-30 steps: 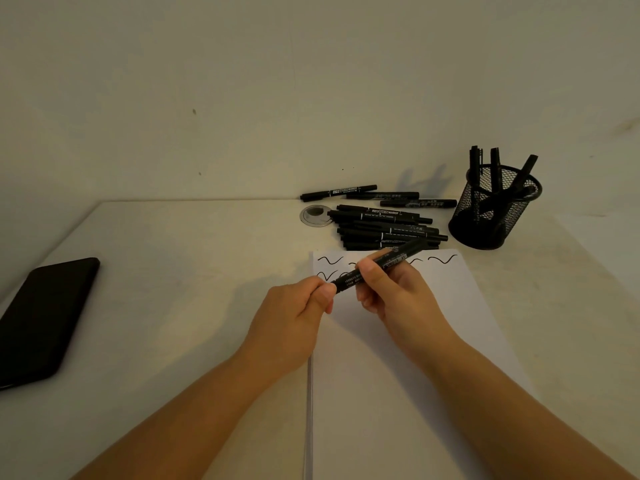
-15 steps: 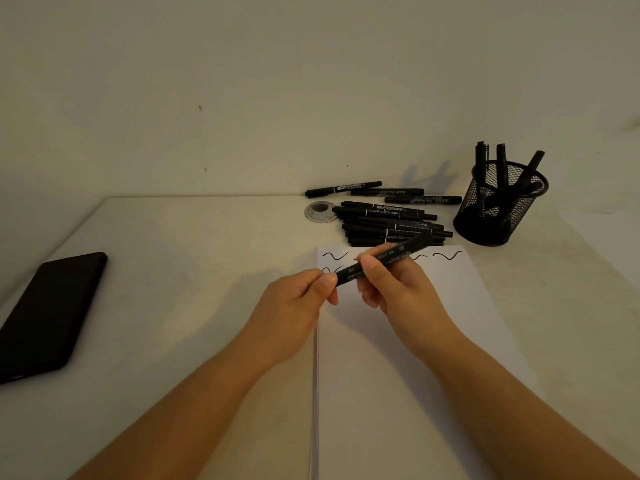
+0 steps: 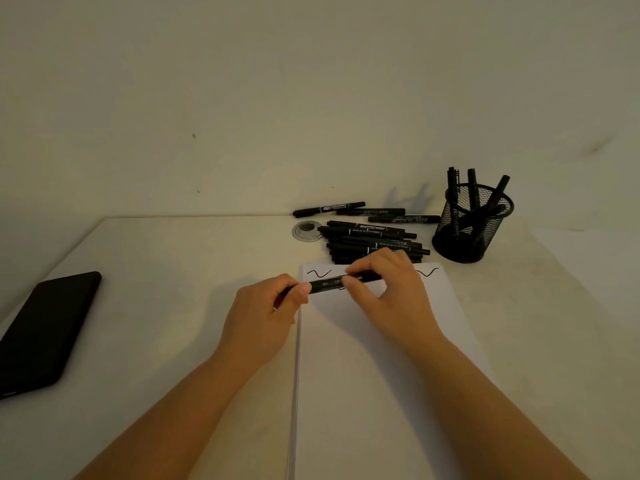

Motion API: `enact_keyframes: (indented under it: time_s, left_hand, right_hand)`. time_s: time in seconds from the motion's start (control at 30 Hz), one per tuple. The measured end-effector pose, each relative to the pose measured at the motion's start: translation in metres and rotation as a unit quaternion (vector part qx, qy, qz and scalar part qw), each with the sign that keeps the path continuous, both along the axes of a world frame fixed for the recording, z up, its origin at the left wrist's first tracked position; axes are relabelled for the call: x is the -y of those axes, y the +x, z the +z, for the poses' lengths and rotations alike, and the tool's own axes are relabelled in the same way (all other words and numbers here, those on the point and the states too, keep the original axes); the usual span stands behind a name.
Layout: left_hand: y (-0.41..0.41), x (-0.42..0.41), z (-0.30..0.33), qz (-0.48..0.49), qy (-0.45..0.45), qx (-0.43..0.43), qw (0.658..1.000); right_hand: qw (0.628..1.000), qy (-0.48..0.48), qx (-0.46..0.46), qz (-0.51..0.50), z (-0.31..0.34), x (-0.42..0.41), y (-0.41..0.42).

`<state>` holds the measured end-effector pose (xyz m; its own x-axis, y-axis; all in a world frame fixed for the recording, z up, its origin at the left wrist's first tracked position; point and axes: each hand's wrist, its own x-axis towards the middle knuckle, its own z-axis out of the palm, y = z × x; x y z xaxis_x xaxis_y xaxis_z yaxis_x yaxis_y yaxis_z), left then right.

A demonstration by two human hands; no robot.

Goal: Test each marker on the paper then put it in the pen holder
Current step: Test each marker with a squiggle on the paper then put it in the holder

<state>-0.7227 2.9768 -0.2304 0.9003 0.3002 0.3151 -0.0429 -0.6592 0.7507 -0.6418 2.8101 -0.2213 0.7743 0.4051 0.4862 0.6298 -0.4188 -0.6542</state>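
Marker [image 3: 332, 283] held level just above the paper [image 3: 374, 341] top edge — left hand [image 3: 266, 313] pinches one end, right hand [image 3: 391, 292] pinches mid-barrel. Likely light, stiff, smooth plastic — grip barrel, pull cap straight. Pen holder [image 3: 472, 223] far right.

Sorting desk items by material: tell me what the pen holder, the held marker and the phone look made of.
Pen holder: black wire mesh, probably metal; markers show through its lattice. Held marker: matte black barrel with pale print, likely plastic. Phone: smooth dark slab with a dull sheen, perhaps glass or plastic; the dim light leaves it open.
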Motion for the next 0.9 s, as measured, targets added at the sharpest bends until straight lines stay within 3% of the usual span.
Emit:
enact_keyframes:
  time_s: [0.2, 0.3, 0.4, 0.53, 0.63, 0.73, 0.9]
  left_hand:
    - [0.011, 0.011, 0.027, -0.006, 0.067, 0.005, 0.998]
    - [0.024, 0.029, 0.047, -0.044, 0.15, 0.005, 0.988]
    - [0.043, 0.046, 0.064, -0.073, 0.175, 0.027, 0.981]
    - [0.083, 0.052, 0.076, -0.029, 0.141, 0.041, 0.989]
    - [0.128, 0.044, 0.074, -0.001, 0.228, -0.047, 0.973]
    - [0.167, 0.036, 0.067, -0.002, 0.295, -0.119, 0.948]
    - [0.208, 0.042, 0.05, -0.053, 0.344, -0.177, 0.921]
  right_hand:
    - [0.972, -0.133, 0.191, 0.034, 0.018, 0.007, -0.008]
    - [0.958, -0.169, 0.225, 0.048, 0.029, 0.021, 0.002]
    - [0.961, -0.168, 0.215, 0.038, 0.039, 0.038, 0.014]
    - [0.987, -0.103, 0.114, -0.041, 0.05, 0.064, 0.04]
    - [0.997, 0.001, 0.024, -0.077, 0.058, 0.082, 0.062]
    - [0.986, 0.122, -0.044, -0.103, 0.071, 0.095, 0.081]
    - [0.955, 0.248, -0.064, -0.148, 0.089, 0.112, 0.105]
